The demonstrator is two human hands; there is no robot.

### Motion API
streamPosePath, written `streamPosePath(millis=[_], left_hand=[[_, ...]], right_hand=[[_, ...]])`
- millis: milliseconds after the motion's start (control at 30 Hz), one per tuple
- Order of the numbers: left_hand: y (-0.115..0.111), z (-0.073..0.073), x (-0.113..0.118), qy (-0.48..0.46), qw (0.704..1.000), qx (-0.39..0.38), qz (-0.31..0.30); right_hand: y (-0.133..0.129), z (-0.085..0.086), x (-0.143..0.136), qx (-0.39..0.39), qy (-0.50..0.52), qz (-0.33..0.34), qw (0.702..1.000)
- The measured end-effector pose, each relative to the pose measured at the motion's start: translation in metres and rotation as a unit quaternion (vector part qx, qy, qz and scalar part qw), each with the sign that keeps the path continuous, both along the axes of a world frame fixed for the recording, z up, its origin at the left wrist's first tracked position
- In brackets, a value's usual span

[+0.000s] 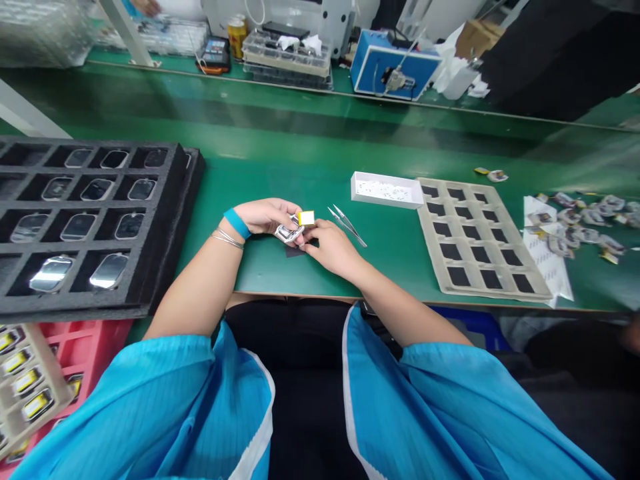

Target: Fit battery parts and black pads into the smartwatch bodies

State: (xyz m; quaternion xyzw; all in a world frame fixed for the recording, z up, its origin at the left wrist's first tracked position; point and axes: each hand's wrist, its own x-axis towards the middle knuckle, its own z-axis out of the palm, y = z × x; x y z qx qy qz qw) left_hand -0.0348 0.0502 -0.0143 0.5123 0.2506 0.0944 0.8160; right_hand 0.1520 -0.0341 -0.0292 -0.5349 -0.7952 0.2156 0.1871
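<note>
Between my two hands, over the green table, is a small silver watch-like case (287, 233) with a white and yellow battery (306, 218) at its upper side. My left hand (270, 217) is closed around the case from the left. From the right, the fingers of my right hand (327, 245) are closed against the case and battery edge; my fingertips partly hide the contact. A small dark square piece (294, 252) lies on the table just under my hands. A pair of tweezers (349, 225) rests to the right of my right hand.
Black foam tray (193, 180) with silver-rimmed cases stands at left. White box (385, 200) of tiny parts and beige tray (435, 267) with black squares lie right, beyond them a pile of small battery parts (580, 227). Lower left, more trays hold cases with batteries (37, 405).
</note>
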Motion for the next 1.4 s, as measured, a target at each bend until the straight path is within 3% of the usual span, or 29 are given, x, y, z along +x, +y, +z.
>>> streamPosePath(millis=[200, 367, 500, 600, 700, 800, 900, 1000, 1133, 1400], left_hand=[[0.003, -0.002, -0.002, -0.012, 0.999, -0.012, -0.027], [0.003, -0.001, -0.001, -0.005, 1.0, -0.011, -0.022], [-0.001, 0.003, 0.0, 0.036, 0.999, -0.013, 0.003], [-0.004, 0.006, 0.001, 0.062, 0.998, -0.016, 0.027], [-0.004, 0.006, 0.004, 0.039, 0.995, -0.02, 0.087], [-0.004, 0.004, 0.012, 0.015, 0.973, -0.009, 0.229], [-0.007, 0.004, 0.024, 0.029, 0.939, 0.005, 0.343], [-0.011, 0.005, 0.034, 0.053, 0.919, 0.019, 0.39], [-0.014, 0.006, 0.04, 0.062, 0.916, 0.038, 0.394], [-0.015, 0.005, 0.04, 0.064, 0.923, 0.034, 0.378]], right_hand=[[0.01, 0.0, 0.002, -0.036, 0.019, -0.001, 0.999], [0.002, -0.004, 0.002, -0.043, -0.01, 0.03, 0.999], [-0.016, -0.002, 0.015, -0.019, 0.05, 0.077, 0.996], [-0.021, 0.016, 0.031, 0.058, 0.118, 0.115, 0.985], [-0.007, 0.04, 0.04, 0.172, 0.177, 0.057, 0.967], [0.024, 0.048, 0.038, 0.211, 0.236, 0.013, 0.948], [0.052, 0.033, 0.029, 0.176, 0.279, 0.003, 0.944], [0.064, 0.011, 0.021, 0.114, 0.306, -0.013, 0.945], [0.062, -0.004, 0.019, 0.068, 0.321, -0.005, 0.945], [0.059, -0.002, 0.019, 0.021, 0.318, 0.024, 0.948]])
